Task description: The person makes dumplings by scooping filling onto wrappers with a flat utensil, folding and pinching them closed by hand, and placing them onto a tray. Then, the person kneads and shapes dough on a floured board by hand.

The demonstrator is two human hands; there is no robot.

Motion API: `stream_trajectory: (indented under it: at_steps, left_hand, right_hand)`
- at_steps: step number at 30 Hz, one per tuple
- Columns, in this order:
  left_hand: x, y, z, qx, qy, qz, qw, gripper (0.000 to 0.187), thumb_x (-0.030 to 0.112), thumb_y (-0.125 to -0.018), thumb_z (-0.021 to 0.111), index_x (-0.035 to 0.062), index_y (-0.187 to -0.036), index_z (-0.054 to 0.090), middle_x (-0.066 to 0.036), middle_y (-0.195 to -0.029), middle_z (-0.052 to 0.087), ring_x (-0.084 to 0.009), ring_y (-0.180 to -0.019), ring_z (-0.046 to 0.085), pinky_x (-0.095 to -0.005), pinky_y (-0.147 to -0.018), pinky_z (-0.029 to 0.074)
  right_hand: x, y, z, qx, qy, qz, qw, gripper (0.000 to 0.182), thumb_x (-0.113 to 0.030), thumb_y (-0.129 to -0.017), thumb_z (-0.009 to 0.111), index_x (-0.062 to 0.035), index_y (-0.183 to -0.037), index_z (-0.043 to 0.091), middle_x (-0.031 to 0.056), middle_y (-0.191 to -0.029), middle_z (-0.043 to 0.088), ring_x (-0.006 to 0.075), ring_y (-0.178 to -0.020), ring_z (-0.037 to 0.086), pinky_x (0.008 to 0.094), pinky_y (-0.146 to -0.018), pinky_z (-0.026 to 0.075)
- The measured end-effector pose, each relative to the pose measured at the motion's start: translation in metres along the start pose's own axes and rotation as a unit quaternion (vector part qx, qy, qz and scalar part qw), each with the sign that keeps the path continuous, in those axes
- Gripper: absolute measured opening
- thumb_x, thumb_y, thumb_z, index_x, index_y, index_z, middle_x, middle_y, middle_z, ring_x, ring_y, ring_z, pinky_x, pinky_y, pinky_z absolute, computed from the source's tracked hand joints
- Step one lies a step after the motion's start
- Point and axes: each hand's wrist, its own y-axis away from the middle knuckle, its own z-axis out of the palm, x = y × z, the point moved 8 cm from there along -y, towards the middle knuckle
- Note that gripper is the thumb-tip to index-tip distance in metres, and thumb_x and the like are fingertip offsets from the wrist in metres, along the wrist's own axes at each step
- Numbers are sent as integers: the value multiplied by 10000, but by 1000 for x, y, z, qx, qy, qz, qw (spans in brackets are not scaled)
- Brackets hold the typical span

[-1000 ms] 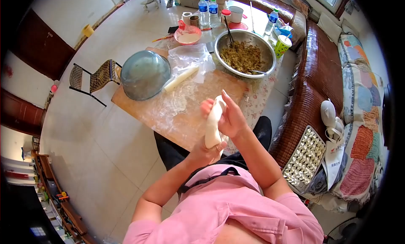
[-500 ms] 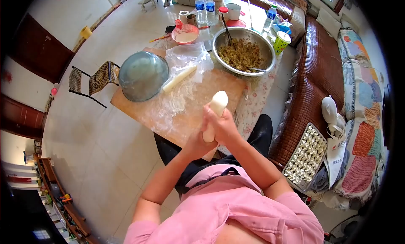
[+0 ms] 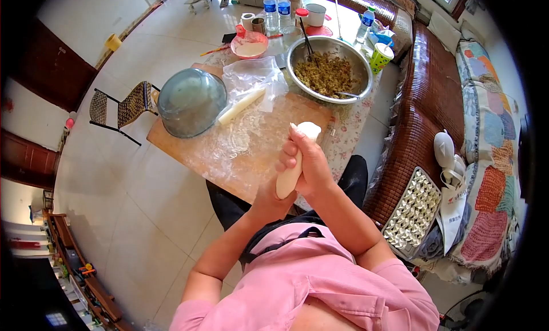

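Note:
A thick roll of white dough [image 3: 288, 180] is held up above the near edge of the floured wooden board [image 3: 189, 153]. My right hand [image 3: 313, 166] is closed round its upper part, thumb along the top, and the dough's tip bulges out beyond the fist. Around the lower end my left hand [image 3: 271, 200] is wrapped, with some of its fingers hidden. A second, thinner dough strip [image 3: 241, 106] lies on the board, partly under a clear plastic sheet [image 3: 257, 79]. Loose flour [image 3: 233, 143] is scattered nearby.
On the board's left rests an upturned glass bowl [image 3: 192, 103]. A steel basin [image 3: 361, 62] of chopped filling with chopsticks stands far right. Behind are a red bowl [image 3: 249, 38] and water bottles [image 3: 284, 12]. A chair [image 3: 136, 105] stands left; a sofa [image 3: 417, 102] runs along the right.
My right hand has opened up its hold and regripped higher round the dough, turning slightly. More of the dough's lower part shows between my hands. The view has shifted slightly.

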Motion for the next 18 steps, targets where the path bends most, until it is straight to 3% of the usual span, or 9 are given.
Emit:
stream_trajectory:
  at_steps: [6,8,9,12,14,15,16,17,18]
  left_hand:
    - [-4,4,0,-16,13,10,1000,359,120,-804,651,10,-1125,535,-103,-1009,611,-159,-934,570,-302,-785,464]
    - [1,4,8,-75,110,23,991,286,139,-799,657,24,-1041,558,-72,-864,608,-181,-775,583,-321,-696,477]
    - [0,6,9,-77,110,23,991,286,139,-799,657,24,-1041,558,-72,-864,608,-181,-775,583,-321,-696,477]
    - [-5,12,11,-67,96,-4,993,272,175,-812,666,33,-1020,565,-33,-798,590,-144,-720,555,-298,-660,475]
    - [-7,17,14,-61,132,-89,985,152,171,-836,630,60,-900,550,-9,-669,524,-89,-591,491,-228,-551,415]
    - [-8,16,11,-60,132,-87,986,152,171,-836,630,60,-900,550,-9,-668,524,-89,-591,491,-228,-551,415]
    - [-12,15,9,-70,247,-106,961,148,180,-844,627,65,-886,544,-8,-642,508,-101,-566,488,-247,-553,424]
    - [-13,13,10,-81,359,-123,922,147,189,-853,623,70,-871,538,-7,-615,491,-113,-542,485,-267,-555,434]
    - [-5,5,2,-48,436,-71,896,255,315,-900,557,61,-901,529,-13,-630,491,-141,-574,514,-333,-579,461]
  right_hand:
    - [7,-2,-1,-2,-37,40,999,162,-281,-920,535,-151,-835,487,-62,-628,447,47,-498,425,231,-492,377]
    - [6,2,0,-2,-49,48,998,164,-284,-919,536,-146,-841,492,-63,-630,453,45,-500,428,230,-496,384]
    - [3,6,12,-41,-84,67,993,171,-285,-919,538,-139,-843,490,-65,-631,453,42,-507,437,238,-507,403]
    - [0,-8,17,-86,-144,97,981,197,-306,-912,548,-122,-867,493,-51,-659,482,58,-537,483,267,-561,454]
    - [3,-16,11,-90,-167,112,975,221,-325,-906,555,-112,-888,498,-35,-684,512,77,-560,521,289,-603,486]
    - [3,-18,8,-74,-139,109,981,328,-404,-905,520,-84,-975,509,9,-804,556,122,-681,563,316,-680,491]
    - [5,-20,2,-58,-112,107,986,458,-484,-903,486,-55,-1062,519,53,-923,600,167,-803,605,344,-756,496]
    - [14,-30,-13,-58,-112,107,986,458,-484,-903,486,-55,-1062,519,53,-923,600,167,-803,605,344,-756,496]
    - [32,-41,-27,-141,-18,128,982,603,-569,-883,419,-38,-1161,481,87,-1061,566,199,-942,567,353,-831,466]
